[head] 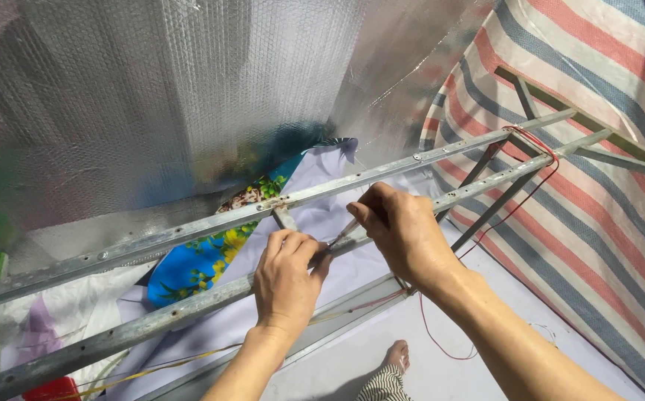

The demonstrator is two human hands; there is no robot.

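My left hand (287, 276) clamps the near grey galvanised steel angle rail (189, 306) steady, while my right hand (400, 232) pinches a thin wire (341, 234) taut against it, near centre.

I seem to be in a makeshift shelter or stall put together from scrap materials, not a finished room. Silver bubble-foil sheeting (189, 96) hangs across the upper left of the frame as a wall, and a red, white and blue striped tarpaulin (597, 171) closes off the right side. A bare galvanised angle-iron frame (151, 241) crosses the middle, over printed banner sheets (203, 260) spread below.
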